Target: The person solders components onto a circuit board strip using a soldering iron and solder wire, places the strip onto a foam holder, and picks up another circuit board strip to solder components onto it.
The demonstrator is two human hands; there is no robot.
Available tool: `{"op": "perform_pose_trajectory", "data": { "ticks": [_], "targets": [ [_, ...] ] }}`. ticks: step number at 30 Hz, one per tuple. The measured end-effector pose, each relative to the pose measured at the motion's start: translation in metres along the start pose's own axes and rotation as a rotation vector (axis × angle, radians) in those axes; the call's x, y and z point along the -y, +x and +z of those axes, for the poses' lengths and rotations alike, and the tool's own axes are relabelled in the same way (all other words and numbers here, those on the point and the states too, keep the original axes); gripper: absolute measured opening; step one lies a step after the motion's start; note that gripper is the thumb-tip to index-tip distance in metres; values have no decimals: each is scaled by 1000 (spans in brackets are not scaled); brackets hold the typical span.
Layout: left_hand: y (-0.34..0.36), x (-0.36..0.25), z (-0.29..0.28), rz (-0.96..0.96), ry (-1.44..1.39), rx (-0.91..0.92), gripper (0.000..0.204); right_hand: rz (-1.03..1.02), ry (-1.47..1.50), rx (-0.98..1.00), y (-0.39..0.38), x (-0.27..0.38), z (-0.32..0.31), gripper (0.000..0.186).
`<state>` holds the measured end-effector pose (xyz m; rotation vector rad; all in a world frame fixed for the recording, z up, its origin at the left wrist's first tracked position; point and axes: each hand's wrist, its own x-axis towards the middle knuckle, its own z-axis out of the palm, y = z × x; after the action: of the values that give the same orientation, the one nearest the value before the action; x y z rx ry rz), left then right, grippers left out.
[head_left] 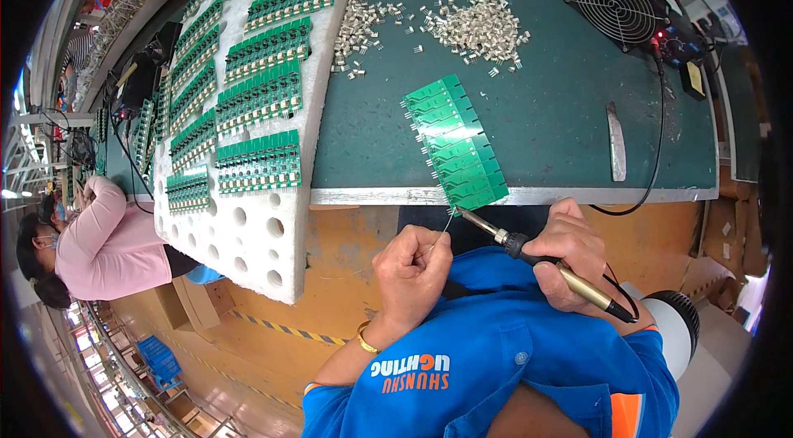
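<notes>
My right hand (pixel 568 252) grips a soldering iron (pixel 514 244), its fingers wrapped around the handle. The iron's tip meets the near edge of a green circuit board panel (pixel 454 141). In my left hand (pixel 415 267), a thin solder wire (pixel 448 223) is pinched and points up to that same edge. The panel lies on the green work table (pixel 562 116), its near end reaching over the metal-edged front. Small metal pins stick out along the panel's left side. Whether tip and wire touch each other is too small to tell.
Rows of populated green boards (pixel 260 161) stand in a white foam tray (pixel 285 256) at left. Small silvery connectors (pixel 475 25) lie heaped at the back. A black fan (pixel 615 0) and a flat blade-like strip (pixel 616 143) are to the right. A co-worker (pixel 111 248) sits at far left.
</notes>
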<state>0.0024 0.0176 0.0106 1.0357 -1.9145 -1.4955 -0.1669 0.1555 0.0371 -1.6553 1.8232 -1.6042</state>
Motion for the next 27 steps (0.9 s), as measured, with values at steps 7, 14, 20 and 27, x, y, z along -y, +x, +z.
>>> {"op": "perform_pose_trajectory", "data": {
  "ticks": [7, 14, 20, 27],
  "targets": [
    [-1, 2, 1, -5, -2, -10, 12, 4, -14, 15, -1, 1, -1, 23],
    [1, 1, 2, -15, -3, -9, 12, -5, -17, 58, -1, 1, -3, 20],
    [3, 1, 4, -20, -6, -5, 13, -8, -21, 58, -1, 1, -3, 19],
    [2, 2, 3, -18, -8, 5, 13, -7, -38, 66, -2, 3, -3, 20]
  ]
}}
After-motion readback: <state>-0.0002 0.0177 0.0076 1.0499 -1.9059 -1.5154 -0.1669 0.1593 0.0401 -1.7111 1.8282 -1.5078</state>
